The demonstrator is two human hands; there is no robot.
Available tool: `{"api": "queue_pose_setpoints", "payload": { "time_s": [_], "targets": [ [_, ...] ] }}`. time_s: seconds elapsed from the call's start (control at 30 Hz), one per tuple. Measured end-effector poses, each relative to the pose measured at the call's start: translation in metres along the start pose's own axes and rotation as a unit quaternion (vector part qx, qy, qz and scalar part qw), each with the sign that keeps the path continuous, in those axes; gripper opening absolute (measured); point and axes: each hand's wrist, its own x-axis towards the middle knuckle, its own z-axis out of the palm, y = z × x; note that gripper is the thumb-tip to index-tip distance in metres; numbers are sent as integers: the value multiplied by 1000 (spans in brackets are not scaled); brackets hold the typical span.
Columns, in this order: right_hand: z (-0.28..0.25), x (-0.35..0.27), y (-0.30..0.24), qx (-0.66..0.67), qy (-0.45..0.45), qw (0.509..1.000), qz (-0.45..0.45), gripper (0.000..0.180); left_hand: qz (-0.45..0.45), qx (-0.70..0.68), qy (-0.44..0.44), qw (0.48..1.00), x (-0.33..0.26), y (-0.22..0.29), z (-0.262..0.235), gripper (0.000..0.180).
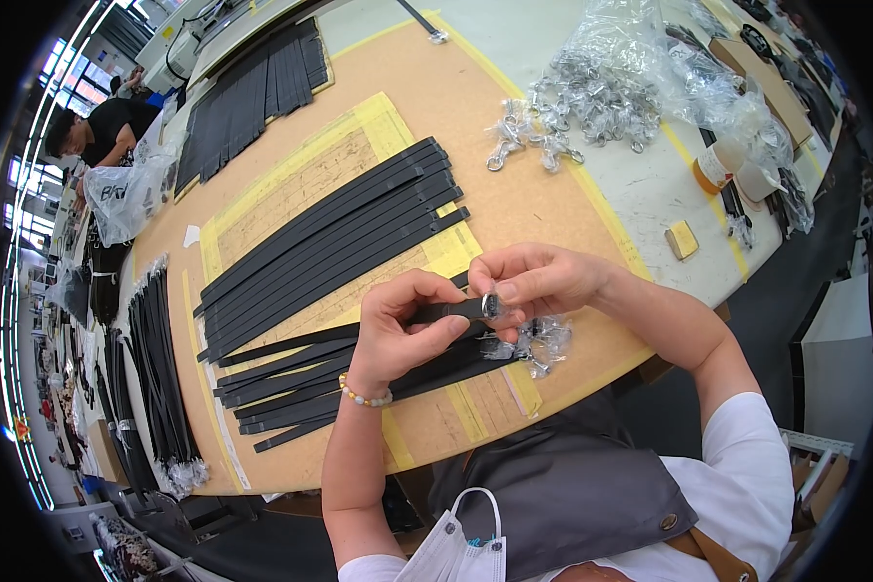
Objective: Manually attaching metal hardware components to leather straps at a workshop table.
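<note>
Over the near side of the table, my left hand (398,325) pinches a flat black strap (446,312) close to its end, thumb below and fingers above. My right hand (543,276) grips a shiny metal fitting (491,307) at that same end, with clear film around part of it. Whether the strap passes through the fitting is hidden by my fingers. Below my hands lie several black straps (291,400), and clear-wrapped metal fittings (543,344) sit at their right ends. Just beyond my hands, a row of black straps (330,242) lies side by side.
Plastic-wrapped metal clasps (601,107) are heaped at the far right. Nearby are a yellow block (682,241) and an amber-filled container (716,167). More straps (252,97) lie at the back; a strap bundle (160,359) lies left. A person (116,131) works at the far left.
</note>
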Motion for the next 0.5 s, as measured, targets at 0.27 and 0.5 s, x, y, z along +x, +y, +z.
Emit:
{"api": "queue_pose_setpoints", "payload": {
  "time_s": [0.27, 0.5],
  "targets": [
    [-1, 5, 4, -109, 134, 984, -47, 18, 52, 44, 58, 996, 0, 2, 8, 27],
    [-1, 7, 10, -141, 145, 973, -115, 18, 94, 86, 58, 990, 2, -2, 9, 25]
  ]
}}
